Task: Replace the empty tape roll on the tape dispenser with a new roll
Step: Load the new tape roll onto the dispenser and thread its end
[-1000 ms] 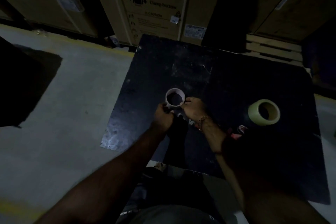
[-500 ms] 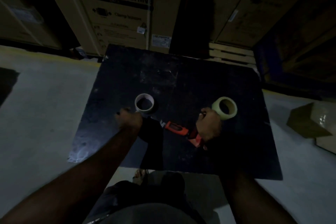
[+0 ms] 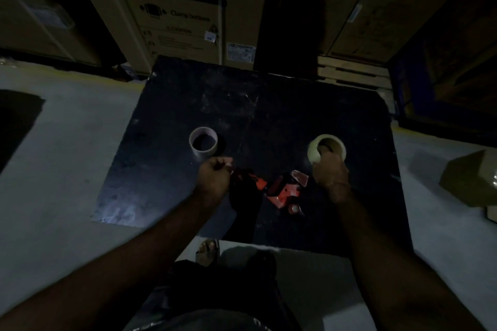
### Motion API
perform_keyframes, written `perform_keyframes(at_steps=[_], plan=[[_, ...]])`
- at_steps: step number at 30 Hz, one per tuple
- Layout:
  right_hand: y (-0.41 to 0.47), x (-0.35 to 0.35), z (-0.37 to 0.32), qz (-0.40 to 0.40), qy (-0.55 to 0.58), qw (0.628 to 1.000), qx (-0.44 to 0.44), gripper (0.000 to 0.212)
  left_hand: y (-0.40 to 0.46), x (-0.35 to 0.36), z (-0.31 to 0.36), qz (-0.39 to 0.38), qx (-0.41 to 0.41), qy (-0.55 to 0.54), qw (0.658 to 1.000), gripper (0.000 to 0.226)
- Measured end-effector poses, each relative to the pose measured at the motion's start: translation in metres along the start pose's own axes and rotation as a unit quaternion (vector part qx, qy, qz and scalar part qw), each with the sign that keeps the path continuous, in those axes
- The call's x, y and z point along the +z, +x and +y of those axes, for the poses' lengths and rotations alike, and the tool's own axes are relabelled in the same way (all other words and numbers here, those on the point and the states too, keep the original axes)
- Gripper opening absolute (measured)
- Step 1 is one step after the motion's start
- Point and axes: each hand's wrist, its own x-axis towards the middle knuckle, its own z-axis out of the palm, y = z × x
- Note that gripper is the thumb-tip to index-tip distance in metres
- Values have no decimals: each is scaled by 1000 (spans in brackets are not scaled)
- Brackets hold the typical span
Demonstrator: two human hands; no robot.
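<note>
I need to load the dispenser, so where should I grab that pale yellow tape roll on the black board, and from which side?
Grip the wall of the pale yellow tape roll from the near side: it lies flat with its hole up, so fingers fit inside and the thumb outside. The right hand seems to hold it like that.

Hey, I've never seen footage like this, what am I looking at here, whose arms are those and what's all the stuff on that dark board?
This is one picture from a camera worn on a person's head, looking down at their own two arms. There is no machine. A dark board lies on the floor. On it stand an empty tape core and a fuller new tape roll. Between them lies a red tape dispenser. The right hand has its grip on the new roll, a finger hooked inside it. The left hand sits beside the dispenser's dark end; the dim light hides whether it holds anything. Washing machine cartons stand behind.
</note>
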Motion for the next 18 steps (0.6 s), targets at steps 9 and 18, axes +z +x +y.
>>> perform_keyframes(at_steps=[9, 18], plan=[[-9, -19, 34, -7, 23, 999, 34, 31, -39, 27, 12, 35, 12, 0, 999, 20], [-71, -71, 39, 80, 264, 961, 24, 31, -64, 76, 33, -62, 60, 0, 996, 6]])
